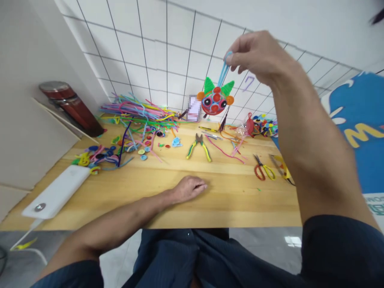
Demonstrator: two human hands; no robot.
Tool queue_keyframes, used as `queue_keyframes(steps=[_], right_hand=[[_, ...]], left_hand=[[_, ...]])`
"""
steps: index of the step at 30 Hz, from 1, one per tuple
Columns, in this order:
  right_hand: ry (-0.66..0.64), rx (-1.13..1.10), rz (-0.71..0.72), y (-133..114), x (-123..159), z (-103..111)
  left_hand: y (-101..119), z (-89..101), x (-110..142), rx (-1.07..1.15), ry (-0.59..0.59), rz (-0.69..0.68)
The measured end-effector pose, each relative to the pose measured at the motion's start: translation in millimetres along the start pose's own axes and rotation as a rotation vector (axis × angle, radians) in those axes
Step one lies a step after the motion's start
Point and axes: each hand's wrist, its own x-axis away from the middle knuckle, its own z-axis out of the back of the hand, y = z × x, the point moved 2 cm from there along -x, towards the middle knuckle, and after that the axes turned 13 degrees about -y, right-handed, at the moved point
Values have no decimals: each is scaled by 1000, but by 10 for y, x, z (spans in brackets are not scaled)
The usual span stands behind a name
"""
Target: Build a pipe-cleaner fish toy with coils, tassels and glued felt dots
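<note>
My right hand (258,56) is raised above the table and pinches a light blue pipe-cleaner loop (223,72). From that loop hangs a round craft head (215,100) with green ears, red and orange discs and two black eyes. My left hand (189,188) rests on the wooden table (210,200) near its front edge, fingers curled loosely, with nothing in it. Yellow-handled pliers (198,147) lie beyond the left hand.
A heap of coloured pipe cleaners (135,110) and loose buttons fills the back left. Small scissors (262,168) lie at the right, a white power bank (57,192) at the front left, a dark red flask (72,106) by the wall. A wire grid (168,52) backs the table.
</note>
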Motion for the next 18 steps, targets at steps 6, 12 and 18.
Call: queue_keyframes(steps=[6,12,18], right_hand=[[-70,-68,4,32,164,-189],[-73,-107,24,177,192,-308],[-90,-152,50,313,182,-362]], left_hand=[[6,10,4,18,-32,28],[75,46,-17,-27,-80,67],[272,-42,-239,-79,-183,-45]])
